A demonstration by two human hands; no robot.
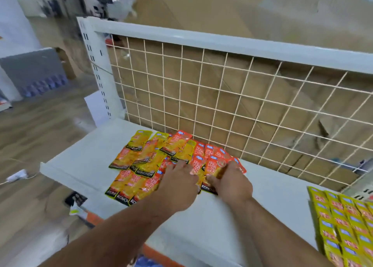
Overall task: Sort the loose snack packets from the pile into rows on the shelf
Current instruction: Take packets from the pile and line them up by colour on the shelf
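A loose pile of orange and yellow snack packets [145,161] lies on the white shelf [201,226], against the wire-grid back. My left hand [177,184] rests flat on the pile's right part, fingers straight over the packets. To its right, my right hand [230,182] pinches an orange packet [212,169] at the pile's right edge, thumb on top. Red-orange packets [210,153] lie behind both hands. At the far right of the shelf, yellow packets [347,222] sit in neat rows.
A white wire grid [222,97] with a white frame backs the shelf; brown cardboard [242,10] stands behind it. A slotted white upright [96,68] marks the shelf's left end. Wooden floor with a white cable [18,175] lies to the left.
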